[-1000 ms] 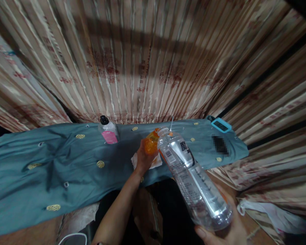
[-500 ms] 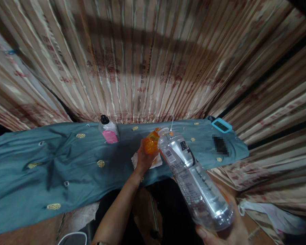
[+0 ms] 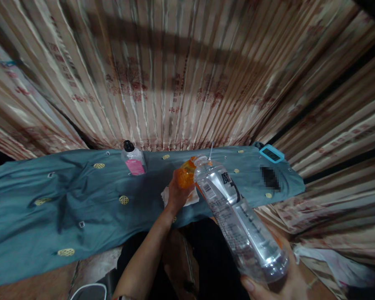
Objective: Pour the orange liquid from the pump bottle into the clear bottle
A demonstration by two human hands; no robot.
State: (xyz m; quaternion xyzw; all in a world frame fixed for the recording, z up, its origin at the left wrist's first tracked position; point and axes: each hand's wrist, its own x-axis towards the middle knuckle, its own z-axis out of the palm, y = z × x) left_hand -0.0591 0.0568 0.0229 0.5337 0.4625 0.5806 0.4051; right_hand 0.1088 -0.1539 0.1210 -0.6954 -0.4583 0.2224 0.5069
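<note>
My left hand (image 3: 177, 193) is wrapped round an orange bottle (image 3: 186, 174) above the cloth-covered surface. My right hand (image 3: 268, 277) grips the base end of a large clear plastic bottle (image 3: 240, 221) with a silvery label and dark print. That bottle is tilted, its neck pointing away from me and lying close to the top of the orange bottle. Whether the two mouths touch, I cannot tell. Under my left hand lies a crumpled white tissue (image 3: 193, 197) with a brownish stain. A thin white stick (image 3: 211, 151) rises behind the clear bottle's neck.
On the teal patterned cloth (image 3: 90, 196) stands a clear bottle with a black cap and pink label (image 3: 135, 163), to the left. A blue-framed digital clock (image 3: 271, 154) and a pixelated dark object (image 3: 270, 178) are at right. Pleated curtains (image 3: 162, 83) hang behind.
The clear bottle's base end has shifted very slightly to the right and down in my right hand. My left hand and the orange bottle stay nearly still.
</note>
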